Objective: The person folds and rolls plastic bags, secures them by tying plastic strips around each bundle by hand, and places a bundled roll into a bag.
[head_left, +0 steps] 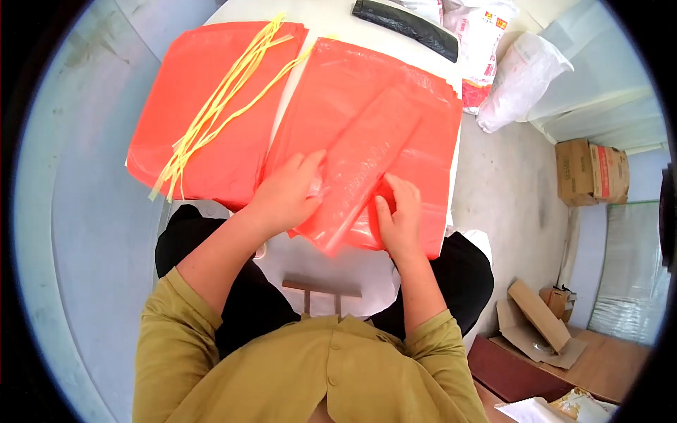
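A red plastic bag (360, 169), folded into a long slanting strip, lies on top of a stack of flat red bags (434, 141). My left hand (288, 192) is at the strip's left edge, fingers bent, thumb toward its lower part. On the other side, my right hand (400, 211) has thumb and fingers curled round the strip's right edge. The strip's lower end sticks out toward my lap. Left of it is a second pile of red bags (211, 84), with a bundle of yellow ties (218, 106) lying across it.
Beneath the bags is a white table (317, 15); a black plastic roll (405, 28) lies at its far edge. White sacks (522, 77) stand on the floor beyond. Cardboard boxes (592, 171) are at the right, and flattened cardboard (536, 324) lies lower right.
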`<action>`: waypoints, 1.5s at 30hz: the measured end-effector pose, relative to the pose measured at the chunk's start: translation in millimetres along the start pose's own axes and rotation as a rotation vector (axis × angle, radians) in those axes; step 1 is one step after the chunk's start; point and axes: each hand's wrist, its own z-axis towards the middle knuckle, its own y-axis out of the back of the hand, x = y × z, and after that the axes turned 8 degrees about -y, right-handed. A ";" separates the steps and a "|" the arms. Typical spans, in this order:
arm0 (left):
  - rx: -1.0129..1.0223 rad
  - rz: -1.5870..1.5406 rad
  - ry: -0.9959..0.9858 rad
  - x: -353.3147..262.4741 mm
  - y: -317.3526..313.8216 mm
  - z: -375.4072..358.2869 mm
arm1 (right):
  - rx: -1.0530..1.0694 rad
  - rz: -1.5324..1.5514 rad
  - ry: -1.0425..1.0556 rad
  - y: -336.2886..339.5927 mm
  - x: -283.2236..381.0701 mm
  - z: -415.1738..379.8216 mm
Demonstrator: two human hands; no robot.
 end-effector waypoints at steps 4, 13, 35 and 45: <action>-0.085 0.184 -0.241 -2.6 -15.4 16.0 | -0.059 -0.123 0.076 -7.5 10.6 9.8; -0.059 0.410 -0.423 4.6 -43.2 26.2 | -0.018 -0.093 0.163 -17.6 14.0 46.8; 0.009 0.474 -0.339 7.5 -48.3 26.9 | -0.005 -0.065 -0.235 -20.7 -30.2 127.3; 0.161 -0.086 -0.253 -9.6 -40.5 9.6 | 0.063 0.208 -0.291 -31.1 27.0 87.6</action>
